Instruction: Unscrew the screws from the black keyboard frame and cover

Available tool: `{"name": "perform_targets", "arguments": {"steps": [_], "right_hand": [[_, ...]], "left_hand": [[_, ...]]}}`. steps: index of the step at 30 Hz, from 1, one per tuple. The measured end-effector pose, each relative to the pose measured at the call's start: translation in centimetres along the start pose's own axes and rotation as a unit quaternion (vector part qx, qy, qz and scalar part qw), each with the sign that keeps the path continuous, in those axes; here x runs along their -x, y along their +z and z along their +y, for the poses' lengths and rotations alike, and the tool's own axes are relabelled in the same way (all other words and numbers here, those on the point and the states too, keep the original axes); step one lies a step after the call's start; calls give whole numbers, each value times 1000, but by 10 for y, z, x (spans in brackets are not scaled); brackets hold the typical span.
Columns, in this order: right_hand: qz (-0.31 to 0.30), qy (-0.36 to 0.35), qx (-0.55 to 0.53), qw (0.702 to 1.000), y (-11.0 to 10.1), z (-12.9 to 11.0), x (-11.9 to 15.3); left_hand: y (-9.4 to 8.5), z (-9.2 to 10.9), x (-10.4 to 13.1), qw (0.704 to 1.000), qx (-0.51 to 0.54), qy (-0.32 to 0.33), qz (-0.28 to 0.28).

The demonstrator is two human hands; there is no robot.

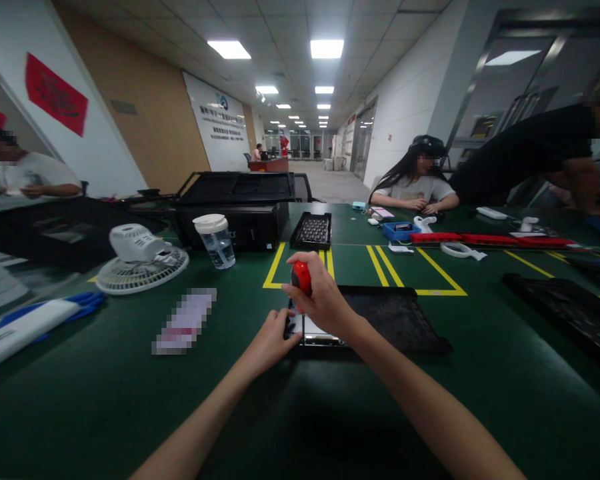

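Observation:
My right hand (323, 293) is wrapped around the red and black handle of a screwdriver (301, 276). The screwdriver stands nearly upright, its shaft pointing down at a flat silver metal part (322, 337); the exact contact of the tip is too small to make out. That part lies at the left end of a shallow black tray (390, 320) on the green table. At the tray's left edge, my left hand (270, 337) grips the silver part between thumb and fingers. My right hand hides some of it.
Left of my hands are a pixelated flat object (185, 321), a lidded cup (215, 240) and a white fan (143, 260). Black cases (230, 213) and a small black tray (312, 230) stand behind. Another black tray (565, 313) lies right; a person (415, 180) sits across.

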State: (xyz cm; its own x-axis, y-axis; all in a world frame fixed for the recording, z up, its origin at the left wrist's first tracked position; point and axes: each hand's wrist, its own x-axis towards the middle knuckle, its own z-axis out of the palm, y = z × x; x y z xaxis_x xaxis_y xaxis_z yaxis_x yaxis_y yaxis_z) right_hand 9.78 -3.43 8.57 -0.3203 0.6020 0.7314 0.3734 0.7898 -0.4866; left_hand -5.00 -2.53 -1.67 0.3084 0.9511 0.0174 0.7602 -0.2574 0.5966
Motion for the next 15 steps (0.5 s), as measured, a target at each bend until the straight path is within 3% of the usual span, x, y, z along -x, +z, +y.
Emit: {"name": "perform_targets", "arguments": {"steps": [9,15], "right_hand": [[-19,-26,-30,999,-2,-4,0],[-73,18,-137,988,-7,-4,1]], "left_hand": [[2,0,-1,1000,6,10,-3],[-1,-3,-1,1000,10,27,2]]}}
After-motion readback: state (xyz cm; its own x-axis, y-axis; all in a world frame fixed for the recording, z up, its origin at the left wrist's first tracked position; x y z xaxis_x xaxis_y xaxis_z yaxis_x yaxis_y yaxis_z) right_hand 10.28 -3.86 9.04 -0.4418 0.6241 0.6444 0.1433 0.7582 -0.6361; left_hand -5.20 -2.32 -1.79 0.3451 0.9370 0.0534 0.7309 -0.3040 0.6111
